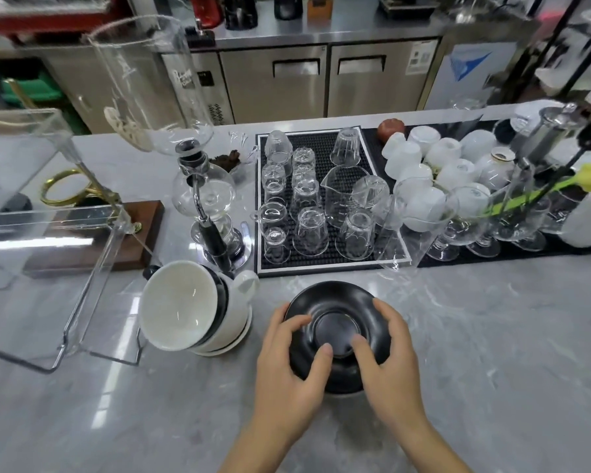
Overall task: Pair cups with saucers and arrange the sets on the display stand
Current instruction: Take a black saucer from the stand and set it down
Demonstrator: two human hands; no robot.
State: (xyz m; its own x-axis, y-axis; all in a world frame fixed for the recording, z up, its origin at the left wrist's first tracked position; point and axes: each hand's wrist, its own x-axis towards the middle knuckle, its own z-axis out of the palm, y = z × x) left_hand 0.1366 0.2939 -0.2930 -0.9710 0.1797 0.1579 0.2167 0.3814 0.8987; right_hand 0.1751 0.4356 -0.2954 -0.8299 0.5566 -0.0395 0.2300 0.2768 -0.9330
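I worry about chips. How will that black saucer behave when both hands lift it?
The black saucer looks rigid and glazed, so probably brittle and somewhat slippery. Left hand and right hand hold opposite rims, which should keep it level. It seems to sit on another dark piece, so it may clink.

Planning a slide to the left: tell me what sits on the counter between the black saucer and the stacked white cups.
Nothing: the head view shows only a bare strip of grey counter between the black saucer and the stacked white cups.

no readable text, labels too blurred
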